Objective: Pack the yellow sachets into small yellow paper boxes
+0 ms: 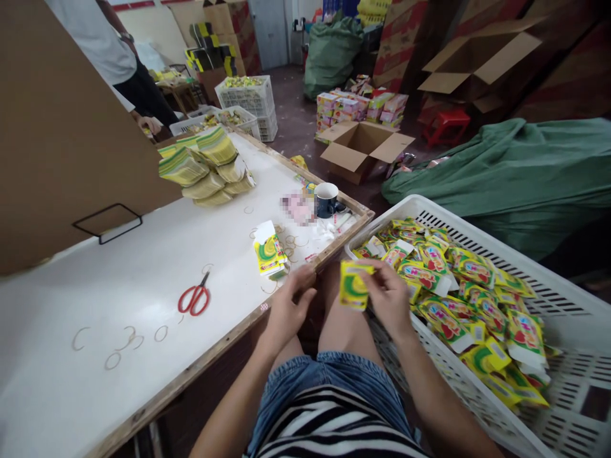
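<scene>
My right hand (389, 299) pinches a small yellow and green packet (353, 286) above my lap, beside the white crate (415, 207). My left hand (289, 312) is at the table's wooden edge, its fingers curled with a gap between thumb and fingers and nothing seen in them. Just beyond it on the white table (157, 280) lies a small stack of yellow-green cards (270, 253), with rubber bands around it on the tabletop. Many filled yellow packets (443, 321) lie loose in the crate.
Red scissors (194, 299) lie left on the table. Bundled card stacks (207, 166) stand farther back, and a dark mug (326, 200) sits near the corner. Beyond are an open carton (360, 149), green sacks (506, 178) and a standing person (105, 57).
</scene>
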Demonstrator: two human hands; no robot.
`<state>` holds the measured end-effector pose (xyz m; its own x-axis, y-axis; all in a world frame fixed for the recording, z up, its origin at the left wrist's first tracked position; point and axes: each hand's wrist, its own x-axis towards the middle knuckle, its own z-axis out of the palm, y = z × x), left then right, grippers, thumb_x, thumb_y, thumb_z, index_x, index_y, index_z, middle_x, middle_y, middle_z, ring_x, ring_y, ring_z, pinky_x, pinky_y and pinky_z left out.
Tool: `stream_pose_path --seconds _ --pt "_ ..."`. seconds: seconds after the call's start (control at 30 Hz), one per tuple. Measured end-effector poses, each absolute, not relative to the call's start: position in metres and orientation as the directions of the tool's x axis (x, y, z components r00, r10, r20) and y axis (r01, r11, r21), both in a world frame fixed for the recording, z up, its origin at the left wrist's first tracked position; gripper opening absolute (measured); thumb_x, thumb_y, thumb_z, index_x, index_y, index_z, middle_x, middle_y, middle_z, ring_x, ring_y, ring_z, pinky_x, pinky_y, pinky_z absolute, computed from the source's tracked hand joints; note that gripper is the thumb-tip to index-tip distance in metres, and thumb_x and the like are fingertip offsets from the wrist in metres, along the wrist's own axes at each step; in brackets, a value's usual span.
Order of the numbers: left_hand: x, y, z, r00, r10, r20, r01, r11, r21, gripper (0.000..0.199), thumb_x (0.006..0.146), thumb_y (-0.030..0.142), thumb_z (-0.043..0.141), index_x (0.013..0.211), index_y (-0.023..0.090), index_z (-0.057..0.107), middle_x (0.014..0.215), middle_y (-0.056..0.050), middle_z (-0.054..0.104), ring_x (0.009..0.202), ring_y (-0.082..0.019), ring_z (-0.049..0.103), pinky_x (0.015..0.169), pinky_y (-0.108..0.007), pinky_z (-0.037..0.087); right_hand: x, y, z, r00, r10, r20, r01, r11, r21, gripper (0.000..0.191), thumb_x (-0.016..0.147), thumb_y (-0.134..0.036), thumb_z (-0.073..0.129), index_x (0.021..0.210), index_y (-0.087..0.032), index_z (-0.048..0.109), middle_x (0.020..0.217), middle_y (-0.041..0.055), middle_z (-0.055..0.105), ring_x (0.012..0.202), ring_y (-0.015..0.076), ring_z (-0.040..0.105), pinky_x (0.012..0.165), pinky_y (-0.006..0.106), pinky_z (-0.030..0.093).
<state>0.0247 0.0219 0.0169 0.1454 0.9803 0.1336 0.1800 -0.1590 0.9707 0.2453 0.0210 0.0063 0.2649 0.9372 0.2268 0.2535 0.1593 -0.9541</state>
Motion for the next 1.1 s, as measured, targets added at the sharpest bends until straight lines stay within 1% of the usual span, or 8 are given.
stream_pose_path --seconds 0.1,0.23,0.33,0.43,0.53,0.67,0.87,1.1 --pt "-0.012 0.047 0.016 -0.029 0.962 0.271 0.567 -0.208 0.797 0.052 0.085 0.025 0.066 0.136 0.022 0.052 0.145 -0.013 0.054 0.14 -0.029 0.046 0.118 -0.049 0.033 0.283 0.028 0.009 0.47 0.707 0.528 0.596 0.187 -0.781 0.026 0.086 -0.04 0.065 0.099 -0.019 0.074 0.103 0.0103 0.067 0.089 0.0233 0.059 0.074 0.036 0.048" --pt "-0.053 0.074 0.004 -0.08 0.981 0.175 0.734 -0.061 0.677 0.072 0.077 0.033 0.073 0.141 0.016 0.045 0.152 -0.019 0.046 0.145 -0.034 0.037 0.117 -0.052 0.034 0.3 0.036 0.007 0.476 0.772 0.422 0.497 0.16 -0.853 0.041 0.083 -0.04 0.067 0.118 -0.019 0.067 0.107 0.0098 0.067 0.072 0.016 0.056 0.063 0.031 0.046" --pt "-0.059 0.081 -0.005 -0.248 0.966 0.071 0.682 0.122 0.721 0.074 0.078 0.042 0.07 0.14 0.01 0.046 0.129 -0.023 0.063 0.12 -0.035 0.061 0.099 -0.05 0.049 0.291 0.046 0.012 0.603 0.71 0.363 0.265 0.25 -0.931 0.064 0.081 -0.038 0.07 0.138 -0.019 0.048 0.102 0.007 0.068 0.067 0.0131 0.056 0.061 0.027 0.046" --pt "-0.057 0.083 -0.008 -0.364 0.931 0.011 0.572 0.215 0.792 0.063 0.074 0.04 0.071 0.127 0.008 0.057 0.085 -0.011 0.072 0.079 -0.027 0.068 0.077 -0.042 0.054 0.273 0.054 0.022 0.698 0.61 0.376 0.186 0.353 -0.917 0.056 0.082 -0.039 0.07 0.13 -0.017 0.051 0.094 0.0049 0.067 0.077 0.0158 0.062 0.069 0.029 0.049" --pt "-0.057 0.081 -0.006 -0.352 0.936 0.005 0.498 0.183 0.848 0.045 0.074 0.034 0.069 0.11 0.008 0.066 0.063 -0.002 0.065 0.062 -0.02 0.063 0.066 -0.033 0.051 0.244 0.048 0.022 0.492 0.821 0.288 0.109 0.271 -0.956 0.042 0.085 -0.041 0.067 0.119 -0.017 0.058 0.087 0.0048 0.069 0.075 0.0169 0.065 0.068 0.029 0.051" --pt "-0.053 0.067 0.006 -0.379 0.924 0.048 0.414 0.123 0.902 0.04 0.08 0.035 0.062 0.108 0.007 0.066 0.068 -0.002 0.064 0.063 -0.016 0.061 0.064 -0.028 0.05 0.203 0.025 0.013 0.316 0.907 0.279 0.147 0.243 -0.959 0.025 0.093 -0.038 0.058 0.109 -0.019 0.063 0.085 0.0057 0.071 0.078 0.0193 0.067 0.07 0.032 0.054" --pt "-0.006 0.016 0.028 -0.182 0.911 0.37 0.414 -0.27 0.869 0.02 0.088 0.03 0.063 0.1 0.016 0.07 0.072 0.0 0.061 0.067 -0.013 0.057 0.067 -0.024 0.048 0.161 0.01 0.029 0.032 0.835 0.55 0.394 0.495 -0.774 0.043 0.095 -0.025 0.054 0.137 -0.022 0.052 0.134 0.0143 0.061 0.124 0.0284 0.056 0.099 0.046 0.049" --pt "0.018 -0.011 0.029 0.023 0.929 0.369 0.309 -0.358 0.881 0.013 0.089 0.024 0.063 0.096 0.019 0.072 0.083 -0.004 0.071 0.078 -0.016 0.064 0.075 -0.026 0.05 0.156 0.014 0.029 0.158 0.894 0.419 0.217 0.383 -0.898 0.038 0.091 -0.026 0.059 0.128 -0.023 0.049 0.113 0.01 0.059 0.082 0.0179 0.058 0.068 0.031 0.052"
